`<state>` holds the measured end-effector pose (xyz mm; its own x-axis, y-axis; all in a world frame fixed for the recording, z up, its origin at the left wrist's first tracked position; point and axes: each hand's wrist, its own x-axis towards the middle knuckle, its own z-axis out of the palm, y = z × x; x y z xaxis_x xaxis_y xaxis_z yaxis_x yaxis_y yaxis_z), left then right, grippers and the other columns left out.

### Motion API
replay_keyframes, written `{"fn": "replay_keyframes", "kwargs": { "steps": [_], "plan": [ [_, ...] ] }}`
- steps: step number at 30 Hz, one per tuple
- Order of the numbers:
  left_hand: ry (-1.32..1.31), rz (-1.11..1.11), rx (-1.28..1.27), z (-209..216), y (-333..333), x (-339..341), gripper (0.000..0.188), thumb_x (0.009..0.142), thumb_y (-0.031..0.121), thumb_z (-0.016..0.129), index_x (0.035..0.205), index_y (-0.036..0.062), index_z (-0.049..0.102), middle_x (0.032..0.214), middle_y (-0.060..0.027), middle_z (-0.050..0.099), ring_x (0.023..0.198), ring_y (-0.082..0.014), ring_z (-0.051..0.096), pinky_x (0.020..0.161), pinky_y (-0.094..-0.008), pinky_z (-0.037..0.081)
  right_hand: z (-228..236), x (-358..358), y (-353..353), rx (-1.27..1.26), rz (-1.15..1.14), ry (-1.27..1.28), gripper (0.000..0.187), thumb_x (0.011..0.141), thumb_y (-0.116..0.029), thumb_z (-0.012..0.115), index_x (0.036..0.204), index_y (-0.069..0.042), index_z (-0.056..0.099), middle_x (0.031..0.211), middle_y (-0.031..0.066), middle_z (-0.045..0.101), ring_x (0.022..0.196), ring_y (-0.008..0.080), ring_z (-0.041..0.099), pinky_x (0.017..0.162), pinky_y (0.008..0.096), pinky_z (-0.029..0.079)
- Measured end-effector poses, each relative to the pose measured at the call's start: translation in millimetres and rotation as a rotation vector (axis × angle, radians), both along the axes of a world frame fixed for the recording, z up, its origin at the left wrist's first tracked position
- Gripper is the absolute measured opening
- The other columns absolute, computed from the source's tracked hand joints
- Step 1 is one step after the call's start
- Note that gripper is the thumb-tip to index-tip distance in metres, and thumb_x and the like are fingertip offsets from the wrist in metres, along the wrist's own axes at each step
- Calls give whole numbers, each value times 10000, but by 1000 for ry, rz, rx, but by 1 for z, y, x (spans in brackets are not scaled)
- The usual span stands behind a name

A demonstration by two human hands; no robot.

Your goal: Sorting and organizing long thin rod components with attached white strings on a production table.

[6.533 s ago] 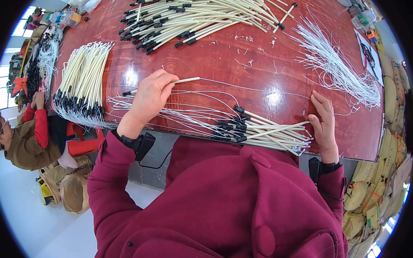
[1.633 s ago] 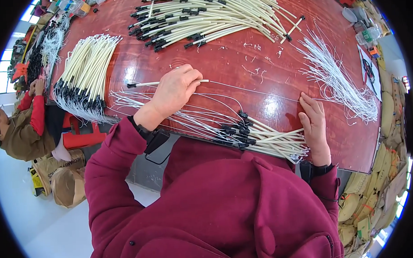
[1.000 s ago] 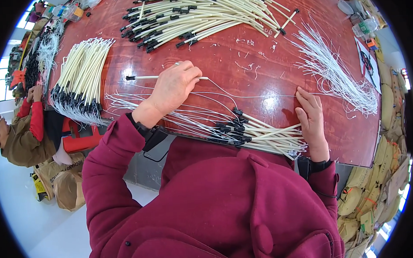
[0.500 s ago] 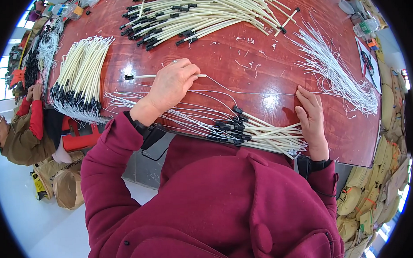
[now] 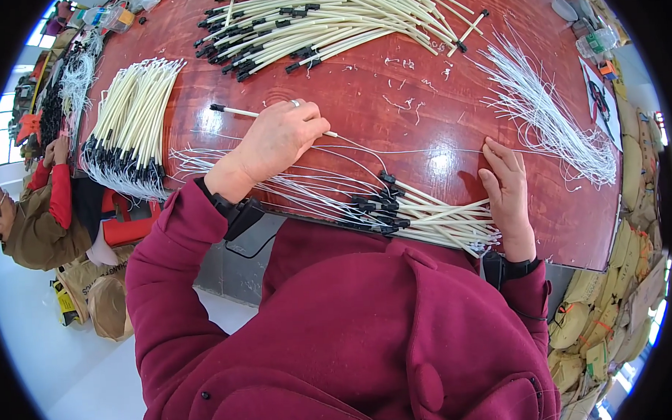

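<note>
My left hand [image 5: 282, 138] is closed round a cream tube [image 5: 238, 110] with a black end piece. The tube tilts, its black end pointing to the far left. From its right end a thin white cord [image 5: 408, 150] runs across the table to my right hand [image 5: 507, 182]. The right hand rests on the tabletop with fingers stretched out and the thumb apart, fingertips at the cord. Between my hands and my body lies a bunch of cream tubes with black ends [image 5: 425, 214], white cords trailing left from them.
A big pile of cream tubes [image 5: 329, 25] lies at the far side of the red table [image 5: 573, 224]. A stacked bundle of corded tubes [image 5: 136, 113] stands at left, loose white cords [image 5: 547, 114] at right, with pliers [image 5: 599, 101] beyond. Another person [image 5: 44, 213] sits at left.
The tube in my left hand has tilted: its black end has shifted slightly farther away and its right end nearer. The right hand has barely moved.
</note>
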<state>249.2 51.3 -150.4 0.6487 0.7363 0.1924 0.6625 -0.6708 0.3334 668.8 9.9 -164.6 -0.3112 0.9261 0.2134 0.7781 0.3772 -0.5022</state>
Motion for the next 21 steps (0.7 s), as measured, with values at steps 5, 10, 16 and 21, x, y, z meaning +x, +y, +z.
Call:
{"fn": "replay_keyframes", "kwargs": {
  "steps": [5,10,16,21],
  "plan": [
    [133,-87,38,4,5,11,86,867,91,691,952,94,681,930,-52,634,867,-280,640,776,-409,501,3,-5,-7,6,-31,-72,446,921,-177,697,1298,55,642,1379,152,603,1223,353,548,1064,429,435],
    [173,-135,63,-2,16,38,45,871,109,682,897,94,649,914,-65,628,867,-284,651,769,-417,514,0,-12,-12,-12,-58,-158,510,934,-197,682,1374,44,594,1445,161,567,1299,351,530,1106,428,413],
    [166,-126,60,-8,28,83,56,879,113,665,887,79,621,893,-84,608,880,-302,657,759,-437,535,-4,-13,-17,24,-59,-189,545,923,-187,688,1403,41,564,1464,167,545,1298,362,528,1107,437,411],
    [-26,-156,24,-9,30,99,80,882,101,641,936,57,602,935,-107,598,920,-317,649,753,-440,535,-5,-12,-15,20,-49,-177,545,923,-179,689,1405,39,562,1463,168,545,1293,363,531,1103,434,414]
  ]
}}
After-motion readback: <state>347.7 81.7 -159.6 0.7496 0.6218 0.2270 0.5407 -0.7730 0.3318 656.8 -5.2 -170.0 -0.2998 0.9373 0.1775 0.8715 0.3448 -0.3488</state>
